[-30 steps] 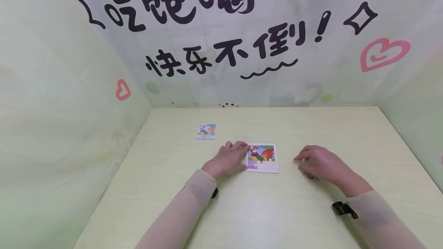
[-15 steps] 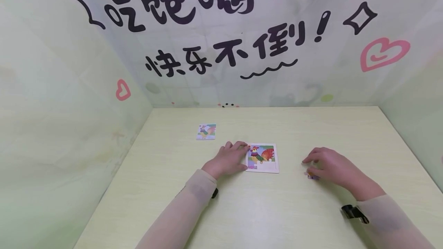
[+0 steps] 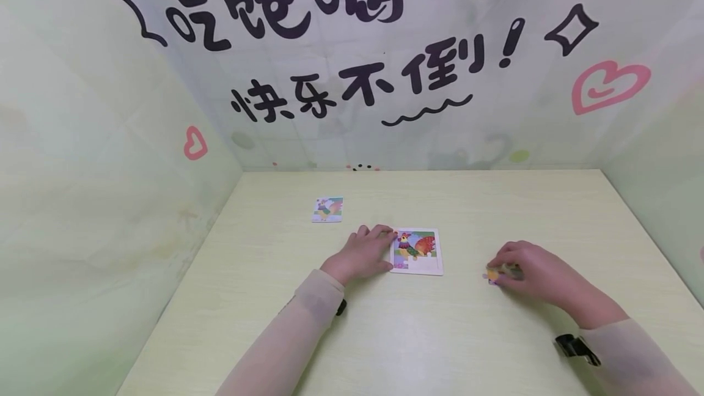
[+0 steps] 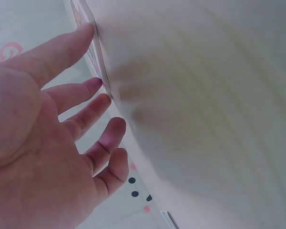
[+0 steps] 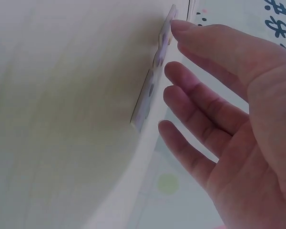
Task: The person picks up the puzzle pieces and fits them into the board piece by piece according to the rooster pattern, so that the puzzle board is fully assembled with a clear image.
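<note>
A white-framed jigsaw board [image 3: 423, 266] with a partly filled rooster picture lies on the table; its lower middle and right part show bare white. At its left edge rests my left hand [image 3: 360, 255], thumb and fingertips touching the frame, as the left wrist view also shows. Right of the board, my right hand [image 3: 539, 271] is over loose puzzle pieces [image 3: 492, 275], thumb and index fingertips at them. In the right wrist view, two pieces [image 5: 143, 100] lie flat on the table, the thumb touching the farther one. The hand partly hides them in the head view.
A small rooster picture card [image 3: 327, 209] lies behind and left of the board. The pale wooden table [image 3: 407, 347] is bordered by printed cloth walls [image 3: 352, 139] at the back and both sides.
My right hand has moved right and toward me, away from the board, and its fingertips have come down to the loose pieces. The left hand and the board have stayed still.
</note>
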`<move>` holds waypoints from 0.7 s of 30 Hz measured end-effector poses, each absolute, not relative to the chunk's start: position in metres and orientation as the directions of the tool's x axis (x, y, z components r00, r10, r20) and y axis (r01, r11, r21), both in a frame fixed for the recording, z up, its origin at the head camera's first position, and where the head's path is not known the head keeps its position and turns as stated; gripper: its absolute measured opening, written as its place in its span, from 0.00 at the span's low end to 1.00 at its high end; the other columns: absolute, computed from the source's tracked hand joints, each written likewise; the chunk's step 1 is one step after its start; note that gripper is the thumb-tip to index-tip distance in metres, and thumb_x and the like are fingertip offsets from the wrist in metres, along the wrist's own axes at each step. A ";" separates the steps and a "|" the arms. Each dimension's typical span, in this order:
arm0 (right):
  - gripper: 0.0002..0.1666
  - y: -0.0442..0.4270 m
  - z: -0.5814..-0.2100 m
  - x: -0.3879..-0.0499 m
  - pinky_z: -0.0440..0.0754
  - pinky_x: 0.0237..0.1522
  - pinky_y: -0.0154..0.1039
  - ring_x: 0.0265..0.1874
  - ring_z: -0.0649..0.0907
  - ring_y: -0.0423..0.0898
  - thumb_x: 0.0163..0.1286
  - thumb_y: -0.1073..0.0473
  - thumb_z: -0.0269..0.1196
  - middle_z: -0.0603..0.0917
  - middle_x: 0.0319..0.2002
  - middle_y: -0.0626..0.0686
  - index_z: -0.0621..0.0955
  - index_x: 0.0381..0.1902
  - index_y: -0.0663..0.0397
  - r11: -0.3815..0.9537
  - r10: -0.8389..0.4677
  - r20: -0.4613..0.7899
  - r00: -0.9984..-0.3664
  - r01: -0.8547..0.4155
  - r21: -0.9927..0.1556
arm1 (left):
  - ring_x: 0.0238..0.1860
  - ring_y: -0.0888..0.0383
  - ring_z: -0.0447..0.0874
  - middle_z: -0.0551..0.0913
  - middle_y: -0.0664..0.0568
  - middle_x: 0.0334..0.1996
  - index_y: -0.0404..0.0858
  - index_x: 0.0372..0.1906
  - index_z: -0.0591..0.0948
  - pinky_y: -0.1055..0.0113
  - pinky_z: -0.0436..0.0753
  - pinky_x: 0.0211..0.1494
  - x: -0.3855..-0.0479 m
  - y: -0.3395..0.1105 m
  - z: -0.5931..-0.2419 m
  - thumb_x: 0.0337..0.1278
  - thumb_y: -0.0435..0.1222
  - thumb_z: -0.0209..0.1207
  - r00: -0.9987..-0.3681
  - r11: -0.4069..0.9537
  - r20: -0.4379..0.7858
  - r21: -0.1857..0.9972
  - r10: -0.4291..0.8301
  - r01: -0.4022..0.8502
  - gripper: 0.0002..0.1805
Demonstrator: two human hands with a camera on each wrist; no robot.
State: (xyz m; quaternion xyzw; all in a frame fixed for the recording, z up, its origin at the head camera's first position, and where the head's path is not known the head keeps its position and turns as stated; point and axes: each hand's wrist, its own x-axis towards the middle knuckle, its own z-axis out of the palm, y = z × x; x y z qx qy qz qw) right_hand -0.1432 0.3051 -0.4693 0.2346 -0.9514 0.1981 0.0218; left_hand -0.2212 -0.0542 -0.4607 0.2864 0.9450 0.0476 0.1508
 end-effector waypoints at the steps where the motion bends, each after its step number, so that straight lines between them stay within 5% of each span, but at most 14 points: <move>1: 0.13 0.306 -0.470 -0.143 0.83 0.41 0.39 0.38 0.81 0.39 0.56 0.57 0.79 0.85 0.39 0.36 0.91 0.40 0.40 0.809 -0.440 0.136 -0.887 -0.458 -0.369 | 0.66 0.51 0.64 0.61 0.59 0.80 0.51 0.81 0.64 0.58 0.70 0.62 -0.221 -0.054 -0.461 0.68 0.52 0.64 -0.791 0.832 -0.258 0.177 0.555 0.526 0.41; 21: 0.15 0.308 -0.474 -0.141 0.75 0.31 0.30 0.28 0.74 0.30 0.56 0.66 0.76 0.85 0.36 0.35 0.91 0.38 0.39 0.758 -0.464 0.195 -0.864 -0.501 -0.418 | 0.65 0.51 0.64 0.61 0.58 0.80 0.49 0.80 0.64 0.59 0.69 0.60 -0.220 -0.056 -0.459 0.68 0.52 0.64 -0.788 0.827 -0.250 0.196 0.562 0.527 0.41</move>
